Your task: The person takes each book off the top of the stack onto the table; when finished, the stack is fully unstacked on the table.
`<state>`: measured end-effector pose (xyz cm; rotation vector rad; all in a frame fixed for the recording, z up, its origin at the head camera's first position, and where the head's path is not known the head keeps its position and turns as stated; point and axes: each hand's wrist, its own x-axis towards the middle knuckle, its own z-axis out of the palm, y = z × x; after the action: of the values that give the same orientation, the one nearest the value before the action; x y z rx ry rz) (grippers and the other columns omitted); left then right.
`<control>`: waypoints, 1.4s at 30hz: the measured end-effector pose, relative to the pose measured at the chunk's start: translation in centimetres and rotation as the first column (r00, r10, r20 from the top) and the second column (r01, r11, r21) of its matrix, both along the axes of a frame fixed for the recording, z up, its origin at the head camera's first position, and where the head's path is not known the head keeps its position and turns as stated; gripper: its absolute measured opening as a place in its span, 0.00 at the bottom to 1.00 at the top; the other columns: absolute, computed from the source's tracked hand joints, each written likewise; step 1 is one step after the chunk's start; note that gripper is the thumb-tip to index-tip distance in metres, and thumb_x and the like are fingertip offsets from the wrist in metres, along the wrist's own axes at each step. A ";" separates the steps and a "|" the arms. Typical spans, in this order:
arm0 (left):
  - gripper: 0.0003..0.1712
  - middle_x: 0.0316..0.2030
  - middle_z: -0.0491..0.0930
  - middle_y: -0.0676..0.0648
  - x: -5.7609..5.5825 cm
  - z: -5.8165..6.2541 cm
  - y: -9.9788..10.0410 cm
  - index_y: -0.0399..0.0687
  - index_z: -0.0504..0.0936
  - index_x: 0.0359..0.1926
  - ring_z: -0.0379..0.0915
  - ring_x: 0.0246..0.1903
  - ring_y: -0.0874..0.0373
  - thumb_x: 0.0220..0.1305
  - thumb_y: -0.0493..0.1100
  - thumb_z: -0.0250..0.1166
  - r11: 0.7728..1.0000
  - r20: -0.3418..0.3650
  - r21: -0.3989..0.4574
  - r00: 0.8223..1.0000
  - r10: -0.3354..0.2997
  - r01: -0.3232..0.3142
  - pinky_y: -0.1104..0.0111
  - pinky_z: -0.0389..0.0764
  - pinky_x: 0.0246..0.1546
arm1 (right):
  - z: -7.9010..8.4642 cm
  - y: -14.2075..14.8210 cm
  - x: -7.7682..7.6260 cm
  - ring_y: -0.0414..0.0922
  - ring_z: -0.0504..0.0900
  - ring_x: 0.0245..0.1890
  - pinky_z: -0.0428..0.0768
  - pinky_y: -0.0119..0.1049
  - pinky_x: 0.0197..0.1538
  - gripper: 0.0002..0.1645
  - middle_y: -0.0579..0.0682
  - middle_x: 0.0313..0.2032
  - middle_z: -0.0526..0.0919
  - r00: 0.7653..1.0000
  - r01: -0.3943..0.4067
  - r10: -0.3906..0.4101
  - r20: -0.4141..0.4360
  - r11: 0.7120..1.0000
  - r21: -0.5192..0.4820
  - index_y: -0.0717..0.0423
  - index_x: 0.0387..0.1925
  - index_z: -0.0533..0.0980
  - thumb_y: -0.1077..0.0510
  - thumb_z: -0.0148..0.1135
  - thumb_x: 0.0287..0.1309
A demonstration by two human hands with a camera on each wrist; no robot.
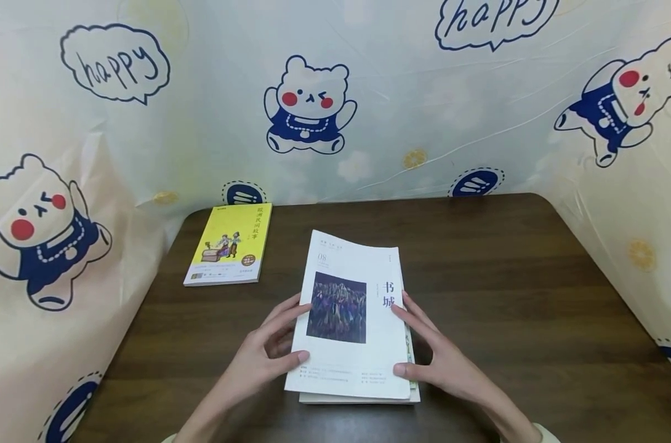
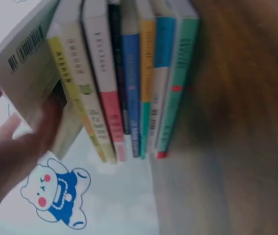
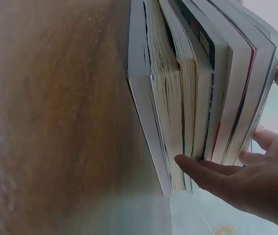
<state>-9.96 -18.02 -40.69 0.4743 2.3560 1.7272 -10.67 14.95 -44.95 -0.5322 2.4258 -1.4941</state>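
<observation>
A white magazine [image 1: 341, 363] with a dark picture lies over a stack of books [image 1: 357, 399], slightly askew to it. My left hand [image 1: 274, 338] pinches its left edge, thumb on the cover. In the left wrist view the magazine's barcoded back [image 2: 26, 73] tilts up from the stack, one blurred finger of my left hand [image 2: 11, 156] against it. Along the right edge, my right hand [image 1: 435, 347] holds the magazine, thumb and one fingertip on the cover. A lower finger of the right hand [image 3: 256, 181] runs beside the page edges [image 3: 163, 88] in the right wrist view.
A yellow book [image 1: 233, 240] lies near the table's back left corner. The brown table [image 1: 507, 277] extends on both sides of the stack. Behind hangs a pale cloth [image 1: 396, 111] printed with bears. Coloured spines [image 2: 129, 83] face left.
</observation>
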 end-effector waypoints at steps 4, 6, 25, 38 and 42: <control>0.36 0.73 0.49 0.47 -0.3 0.4 -0.1 0.56 0.67 0.69 0.63 0.63 0.38 0.60 0.36 0.67 0.992 0.061 0.108 0.996 -0.072 0.065 0.70 0.77 0.50 | -0.1 0.0 0.0 0.58 0.43 0.73 0.54 0.77 0.55 0.51 0.33 0.75 0.40 1.000 -0.007 0.007 0.001 1.000 -0.006 0.26 0.72 0.55 0.45 0.71 0.50; 0.38 0.74 0.46 0.45 -0.3 0.4 -0.2 0.56 0.65 0.70 0.66 0.61 0.38 0.61 0.35 0.66 0.984 0.125 0.163 0.988 -0.090 0.069 0.68 0.78 0.50 | -0.3 0.0 0.1 0.58 0.43 0.73 0.55 0.77 0.55 0.51 0.34 0.75 0.40 1.000 -0.020 0.020 -0.006 1.000 -0.014 0.27 0.72 0.54 0.46 0.71 0.50; 0.46 0.76 0.33 0.40 0.7 -0.6 -1.4 0.49 0.49 0.76 0.76 0.53 0.43 0.62 0.26 0.59 0.890 0.305 0.445 0.917 -0.258 0.103 0.55 0.83 0.36 | -0.3 1.5 -0.2 0.57 0.40 0.74 0.56 0.74 0.57 0.55 0.33 0.75 0.33 0.988 -0.142 0.144 0.059 0.989 -0.033 0.27 0.73 0.50 0.47 0.71 0.50; 0.44 0.65 0.64 0.41 0.5 -0.3 -3.2 0.50 0.50 0.76 0.82 0.41 0.45 0.63 0.26 0.57 0.901 0.280 0.433 0.947 -0.155 0.019 0.63 0.83 0.26 | -0.3 1.6 -0.1 0.56 0.39 0.74 0.54 0.74 0.59 0.55 0.32 0.75 0.35 0.991 -0.098 0.097 0.094 0.995 0.007 0.23 0.73 0.48 0.45 0.71 0.49; 0.43 0.66 0.61 0.42 0.2 -0.2 -3.7 0.49 0.50 0.76 0.83 0.41 0.47 0.64 0.24 0.53 0.875 0.250 0.484 0.957 -0.149 0.010 0.66 0.83 0.26 | -0.1 1.5 -0.1 0.56 0.41 0.74 0.55 0.73 0.60 0.53 0.32 0.75 0.35 0.988 -0.084 0.080 0.131 0.996 0.028 0.21 0.72 0.50 0.42 0.70 0.49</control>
<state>-9.72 -21.75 -40.88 0.3561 1.6827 2.1735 -10.77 16.45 -45.01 -0.5046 2.2970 -1.4069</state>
